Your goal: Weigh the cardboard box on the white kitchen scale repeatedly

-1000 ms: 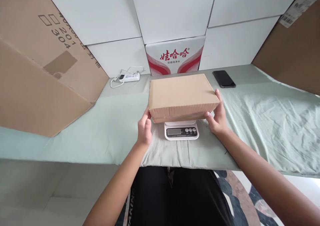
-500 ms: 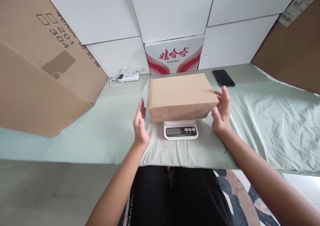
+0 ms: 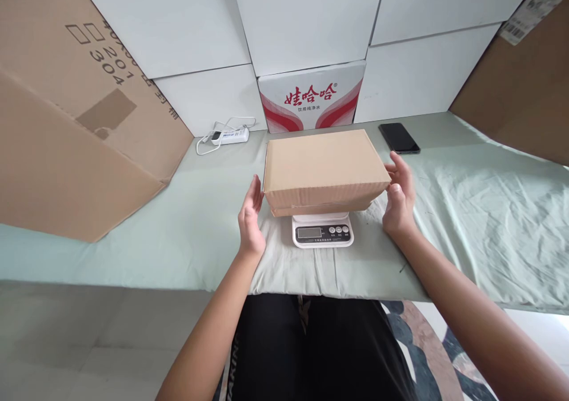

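A plain brown cardboard box point(image 3: 326, 161) rests on a white kitchen scale point(image 3: 323, 240) and hides its weighing plate. The scale's grey display and round buttons face me; no digits can be made out. My left hand point(image 3: 252, 217) is upright at the box's left side, fingers stretched out, palm inward, the fingertips close to its edge. Over on the right, my right hand point(image 3: 400, 196) has its fingers spread around the box's right corner, some of them partly hidden behind it. Whether either hand touches the cardboard I cannot tell.
A black phone point(image 3: 399, 138) lies behind my right hand. A white power strip point(image 3: 230, 135) with a cable lies at the back left. A printed carton point(image 3: 313, 98) stands against the back. Large cardboard sheets point(image 3: 66, 122) flank the green cloth-covered table point(image 3: 178, 241).
My right hand has shifted slightly to the right and its thumb has lifted. The left hand stays almost where it was, as do the box and scale.
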Motion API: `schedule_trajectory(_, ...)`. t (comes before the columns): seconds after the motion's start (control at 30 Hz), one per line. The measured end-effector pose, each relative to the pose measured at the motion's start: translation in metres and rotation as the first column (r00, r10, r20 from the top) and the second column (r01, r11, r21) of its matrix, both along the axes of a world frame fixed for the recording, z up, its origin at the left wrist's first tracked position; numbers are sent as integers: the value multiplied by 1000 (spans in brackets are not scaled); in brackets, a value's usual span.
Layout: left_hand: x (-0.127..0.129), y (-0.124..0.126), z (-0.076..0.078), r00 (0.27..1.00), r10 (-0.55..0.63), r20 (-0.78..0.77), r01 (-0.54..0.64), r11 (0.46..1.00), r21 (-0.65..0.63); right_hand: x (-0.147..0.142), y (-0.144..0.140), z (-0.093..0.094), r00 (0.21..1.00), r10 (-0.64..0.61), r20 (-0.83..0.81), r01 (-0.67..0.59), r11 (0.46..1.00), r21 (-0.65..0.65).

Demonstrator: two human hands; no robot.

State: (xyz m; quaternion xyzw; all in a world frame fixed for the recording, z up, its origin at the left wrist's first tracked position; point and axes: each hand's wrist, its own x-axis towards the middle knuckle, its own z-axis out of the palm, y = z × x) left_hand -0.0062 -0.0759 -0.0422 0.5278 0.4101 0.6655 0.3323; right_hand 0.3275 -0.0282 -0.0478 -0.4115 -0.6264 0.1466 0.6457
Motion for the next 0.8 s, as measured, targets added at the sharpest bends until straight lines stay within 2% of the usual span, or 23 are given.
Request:
schedule_trajectory(0.27,1,-1,0,999,-39,11,39,998,-44,0,-2,3,1000,22,-19,-23,999,-23)
schedule_trajectory(0.57,7,-2,9,997,-80,-16,80,996,-49,-6,-5,11,997,56,-45,-56,998,7)
schedule_trajectory(0.8,3,-1,7,995,-52,-90,47,998,-49,-6,-5,10,999,50,-12,-50,998,-24)
